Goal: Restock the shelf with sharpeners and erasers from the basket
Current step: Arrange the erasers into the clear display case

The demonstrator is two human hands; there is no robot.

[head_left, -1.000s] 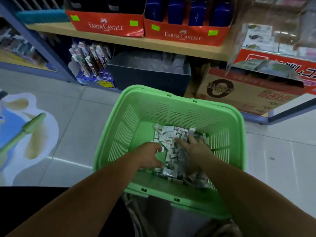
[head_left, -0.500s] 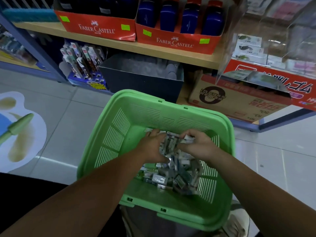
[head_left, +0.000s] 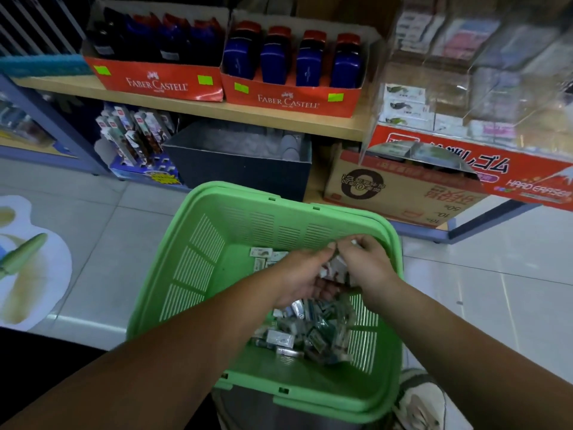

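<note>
Above the green basket [head_left: 235, 197], the left hand [head_left: 297, 274] and right hand [head_left: 369, 265] curl together round a clump of small packets [head_left: 333, 270], the pile [head_left: 310, 333] lying beneath, before red FABER-CASTELL boxes [head_left: 288, 100] and a HARD ERASER display [head_left: 539, 189].

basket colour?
Light green, slotted plastic basket; seen clearly in the head view.

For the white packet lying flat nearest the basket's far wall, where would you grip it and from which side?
Probably pinch the white packet across its two long edges, coming straight down from above. It lies flat on the floor of the basket, clear of the heap, so those edges look reachable, and the walls rule out a sideways approach.
</note>
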